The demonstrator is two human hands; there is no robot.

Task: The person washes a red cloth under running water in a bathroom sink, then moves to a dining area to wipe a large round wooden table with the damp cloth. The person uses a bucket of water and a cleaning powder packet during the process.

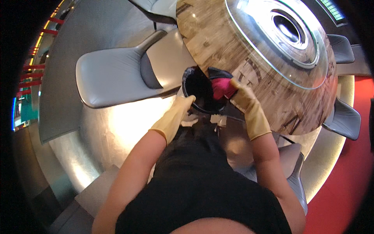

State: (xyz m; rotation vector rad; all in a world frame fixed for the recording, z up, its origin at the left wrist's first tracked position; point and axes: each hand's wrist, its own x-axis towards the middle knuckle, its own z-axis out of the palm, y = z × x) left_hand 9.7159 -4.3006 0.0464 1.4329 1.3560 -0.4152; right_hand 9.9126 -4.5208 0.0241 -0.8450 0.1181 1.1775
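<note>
My left hand (181, 108), in a cream-yellow rubber glove, grips the near left rim of a black bucket (200, 87). The bucket's mouth faces up towards me, and its inside is too dark to read. My right hand (245, 98), gloved the same way, is closed on a pink and black cloth-like item (220, 84). That item lies along the edge of a round wood-pattern table (210, 41), partly over the bucket's right side. Its exact kind cannot be told, since the glove and shadow hide part of it.
A clear glass plate (306, 80) and a round metal fixture (302, 48) occupy the tabletop's middle. A grey padded chair (108, 76) stands left of the bucket. More grey chairs (344, 120) ring the table. Red flooring (333, 181) lies beyond a lit curved step edge at right.
</note>
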